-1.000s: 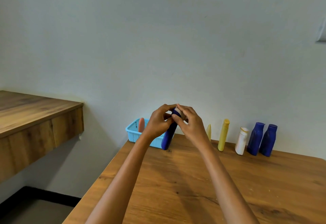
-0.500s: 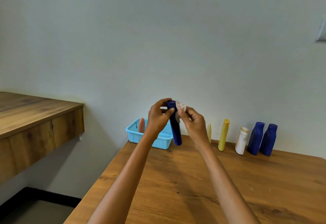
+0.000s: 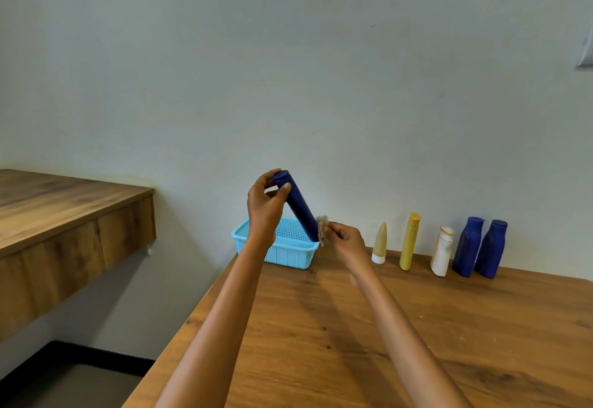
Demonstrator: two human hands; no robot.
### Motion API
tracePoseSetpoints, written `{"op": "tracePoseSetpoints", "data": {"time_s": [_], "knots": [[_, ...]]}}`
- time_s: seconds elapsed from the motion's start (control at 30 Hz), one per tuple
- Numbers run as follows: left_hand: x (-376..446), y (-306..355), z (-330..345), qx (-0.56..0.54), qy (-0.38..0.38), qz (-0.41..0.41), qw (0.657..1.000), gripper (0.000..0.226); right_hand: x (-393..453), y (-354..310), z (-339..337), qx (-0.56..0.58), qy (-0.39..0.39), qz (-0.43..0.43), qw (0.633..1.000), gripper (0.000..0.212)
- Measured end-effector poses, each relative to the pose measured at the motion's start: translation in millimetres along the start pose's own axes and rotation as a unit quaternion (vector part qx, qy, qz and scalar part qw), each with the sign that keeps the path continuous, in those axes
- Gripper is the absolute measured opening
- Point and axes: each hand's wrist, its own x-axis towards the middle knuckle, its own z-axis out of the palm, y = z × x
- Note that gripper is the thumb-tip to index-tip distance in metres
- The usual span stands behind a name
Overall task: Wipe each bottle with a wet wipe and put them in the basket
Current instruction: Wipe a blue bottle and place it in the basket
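So the left hand (image 3: pixel 264 205) has the dark blue tube bottle (image 3: pixel 298 207) pinched near its top end between thumb and fingertips, holding it up in the air and tilted so the bottom end points down-right, right over the light blue basket (image 3: pixel 282 252) at the back corner of the wooden table (image 3: pixel 385 327). The right hand (image 3: pixel 345 240) pinches the crumpled wet wipe (image 3: pixel 322 228) and has it pressed against the bottle's lower end. To do this bit properly I'd say keep the top grip firm so the tube doesn't swing, run the wipe round the bottom edge and base, then swap the hold so the part under the left fingers gets cleaned too, since that patch is covered right now. After that it's just a short drop into the basket. Compared to half a second back, the bottle was close to upright with the wipe up by its top; now it leans over and the wipe sits at the bottom. The other five bottles along the wall, a cream cone one (image 3: pixel 379 244), a yellow one (image 3: pixel 410 240), a white one (image 3: pixel 442 251) and two dark blue ones (image 3: pixel 479 247), haven't moved.
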Motion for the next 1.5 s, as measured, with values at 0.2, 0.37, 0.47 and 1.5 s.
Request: {"op": "tracePoseSetpoints", "data": {"time_s": [0.2, 0.37, 0.47, 1.5], "knots": [[-2, -9, 9, 0.003, -0.015, -0.015, 1.000, 0.034, -1, -18, 2, -0.055, 0.051, -0.091, 0.993, 0.026], [-4, -13, 10, -0.041, 0.022, -0.036, 0.998, 0.035, -4, -24, 11, -0.026, 0.069, -0.184, 0.980, 0.027], [1, -11, 5, -0.074, 0.044, -0.046, 0.995, 0.037, -3, -15, 10, -0.036, 0.058, -0.179, 0.982, 0.031], [-15, 0, -3, -0.024, -0.213, 0.049, 0.975, 0.034, -8, -38, 1, 0.147, 0.012, -0.079, 0.986, 0.025]]}}
